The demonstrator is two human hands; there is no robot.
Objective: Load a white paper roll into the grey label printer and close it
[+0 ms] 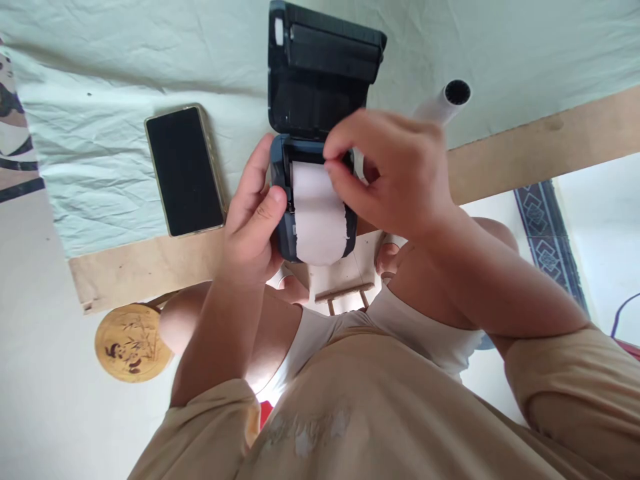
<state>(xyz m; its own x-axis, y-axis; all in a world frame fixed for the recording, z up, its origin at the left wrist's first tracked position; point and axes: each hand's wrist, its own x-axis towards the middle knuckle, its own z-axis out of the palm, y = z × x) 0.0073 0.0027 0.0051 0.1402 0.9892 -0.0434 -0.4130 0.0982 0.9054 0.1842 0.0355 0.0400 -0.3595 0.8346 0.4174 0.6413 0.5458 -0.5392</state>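
Note:
My left hand [253, 227] is wrapped around the left side of a small dark portable printer [281, 233], thumb on its edge. The printer's black lid [325, 73] stands swung open away from me. A strip of white paper [320, 213] lies over the open bay and curls down over the near end; its right edge looks ragged. My right hand [395, 173] is over the printer's right side, thumb and forefinger pinched together at the paper's upper right corner. Whether the paper's edge is between those fingertips is hidden.
A phone [186, 171] with a dark screen lies left of the printer on the pale green cloth [240, 60]. Behind my right hand stands a white tube [440, 107] with a dark opening. The wooden table edge [150, 267] runs before my knees. A round stool [133, 343] is at lower left.

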